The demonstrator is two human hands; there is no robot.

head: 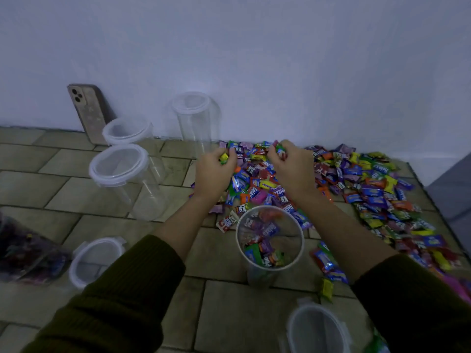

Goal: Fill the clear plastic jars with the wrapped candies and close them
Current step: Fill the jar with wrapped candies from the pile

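A wide heap of wrapped candies (356, 184) in many colours covers the tiled surface from the middle to the right edge. My left hand (215, 171) is curled round a few candies at the heap's far left. A little to the right, my right hand (290, 166) grips another small bunch. In front of my hands stands an open clear jar (270, 273) with some candies at its bottom. Three clear jars with lids on stand at the left and back: one (122, 174), one (130, 131) behind it, and one (195, 118) by the wall.
A loose lid (94, 261) lies at the left front, and another lidded container (318, 329) shows at the bottom edge. A phone (88, 110) leans against the wall. A dark bag of candies (23, 250) lies at the far left. The surface ends at the right.
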